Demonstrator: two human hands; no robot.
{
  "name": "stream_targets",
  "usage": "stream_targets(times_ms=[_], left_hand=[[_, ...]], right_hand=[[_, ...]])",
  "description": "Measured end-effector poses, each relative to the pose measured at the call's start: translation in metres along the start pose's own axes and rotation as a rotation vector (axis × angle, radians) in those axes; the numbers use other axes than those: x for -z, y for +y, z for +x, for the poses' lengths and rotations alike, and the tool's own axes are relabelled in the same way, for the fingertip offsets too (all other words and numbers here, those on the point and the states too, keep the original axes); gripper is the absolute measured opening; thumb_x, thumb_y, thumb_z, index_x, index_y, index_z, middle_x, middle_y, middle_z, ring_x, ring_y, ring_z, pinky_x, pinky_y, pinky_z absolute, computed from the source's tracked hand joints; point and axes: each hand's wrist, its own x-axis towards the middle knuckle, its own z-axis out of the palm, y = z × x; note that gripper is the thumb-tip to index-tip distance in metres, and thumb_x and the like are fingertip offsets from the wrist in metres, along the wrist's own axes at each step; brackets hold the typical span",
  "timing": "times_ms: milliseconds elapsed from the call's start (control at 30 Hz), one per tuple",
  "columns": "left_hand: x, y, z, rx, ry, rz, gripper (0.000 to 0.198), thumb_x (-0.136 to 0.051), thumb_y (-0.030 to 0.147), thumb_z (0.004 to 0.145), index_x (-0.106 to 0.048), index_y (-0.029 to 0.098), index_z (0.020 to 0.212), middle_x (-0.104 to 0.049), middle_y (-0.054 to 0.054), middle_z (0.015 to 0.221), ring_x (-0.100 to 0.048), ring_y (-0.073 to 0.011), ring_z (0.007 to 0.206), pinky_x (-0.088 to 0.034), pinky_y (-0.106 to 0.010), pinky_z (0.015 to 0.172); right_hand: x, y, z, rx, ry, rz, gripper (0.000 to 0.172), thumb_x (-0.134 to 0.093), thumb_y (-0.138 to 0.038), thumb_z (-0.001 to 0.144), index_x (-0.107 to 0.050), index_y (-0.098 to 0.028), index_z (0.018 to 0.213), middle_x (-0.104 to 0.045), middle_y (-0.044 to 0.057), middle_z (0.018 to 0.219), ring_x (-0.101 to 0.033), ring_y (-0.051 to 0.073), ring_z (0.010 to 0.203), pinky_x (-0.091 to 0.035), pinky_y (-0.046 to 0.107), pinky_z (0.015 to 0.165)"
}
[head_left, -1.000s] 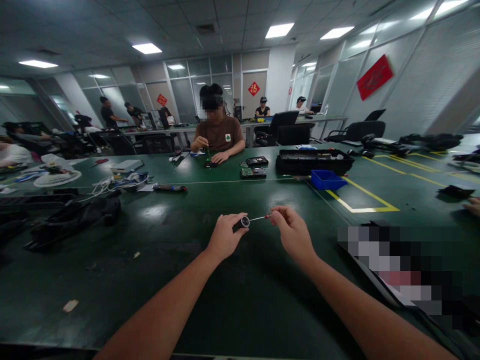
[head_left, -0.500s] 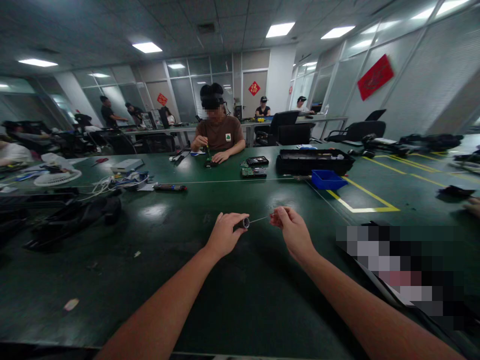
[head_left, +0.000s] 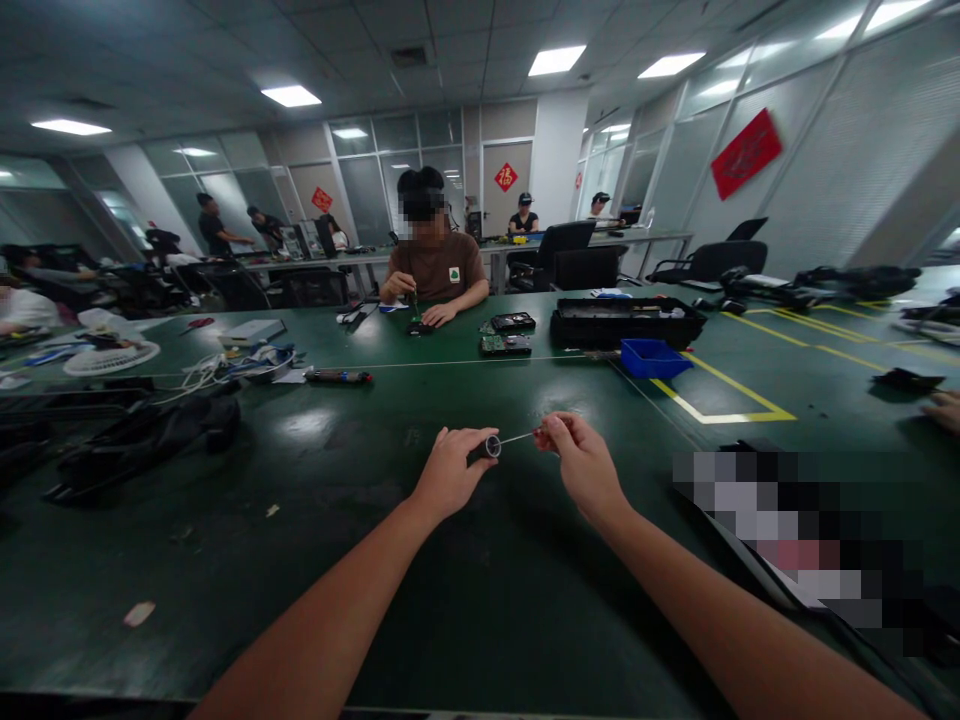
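Observation:
My left hand (head_left: 452,468) is closed round a short dark cylinder (head_left: 484,449) whose round, light-rimmed end faces right. From that end a thin, pale rod (head_left: 516,438) runs across to my right hand (head_left: 579,458), pinched between thumb and fingers. Whether its tip sits inside the cylinder or only touches the rim, I cannot tell. The fingers hide the rod's right end. Both hands are held above the green tabletop (head_left: 480,600).
Beyond my hands lie a screwdriver-like tool (head_left: 339,377), hard drives (head_left: 506,345), a blue bin (head_left: 654,359) and a black tray (head_left: 626,322). A co-worker (head_left: 435,265) works opposite. Black bags (head_left: 150,440) lie left; a partly blurred-out dark item (head_left: 795,540) is right.
My right hand has shifted slightly left, nearer the cylinder. The left hand keeps its hold, almost still. The whole view has drifted a little.

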Motion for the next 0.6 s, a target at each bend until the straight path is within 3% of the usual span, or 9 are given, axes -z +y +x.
stream_targets(times_ms=[167,400,500,600], left_hand=[[0.000,0.000,-0.001,0.030,-0.006,-0.010,0.041,-0.067,0.022,0.088,-0.061,0.032,0.128,-0.065,-0.001,0.128,-0.056,-0.0239,0.120,-0.027,-0.054,0.115],[0.000,-0.002,0.001,0.029,0.021,-0.007,0.038,-0.067,0.019,0.087,-0.063,0.029,0.124,-0.066,-0.003,0.125,-0.058,-0.0245,0.116,-0.033,-0.051,0.111],[0.000,-0.002,0.001,0.025,0.014,0.001,0.038,-0.068,0.019,0.087,-0.064,0.029,0.123,-0.067,-0.003,0.124,-0.059,-0.0252,0.114,-0.034,-0.052,0.111],[-0.001,-0.002,0.001,0.027,0.010,0.009,0.040,-0.069,0.021,0.086,-0.063,0.030,0.125,-0.067,-0.003,0.123,-0.059,-0.0259,0.113,-0.034,-0.053,0.111]], right_hand=[[0.005,-0.017,-0.004,0.032,-0.014,-0.284,0.037,-0.058,-0.054,0.088,-0.065,-0.019,0.079,-0.063,0.001,0.063,-0.058,0.017,0.058,-0.043,0.030,0.057],[0.003,-0.015,-0.006,0.109,-0.163,-0.248,0.023,-0.047,-0.038,0.095,-0.063,-0.022,0.092,-0.058,-0.002,0.066,-0.056,0.017,0.061,-0.041,0.029,0.058],[0.002,-0.011,-0.007,0.113,-0.113,-0.307,0.032,-0.041,-0.044,0.098,-0.064,-0.023,0.090,-0.056,-0.002,0.063,-0.055,0.017,0.060,-0.041,0.030,0.059],[0.001,-0.008,-0.007,0.095,-0.040,-0.296,0.026,-0.045,-0.042,0.096,-0.062,-0.023,0.103,-0.065,0.001,0.078,-0.059,0.019,0.069,-0.043,0.032,0.063]])
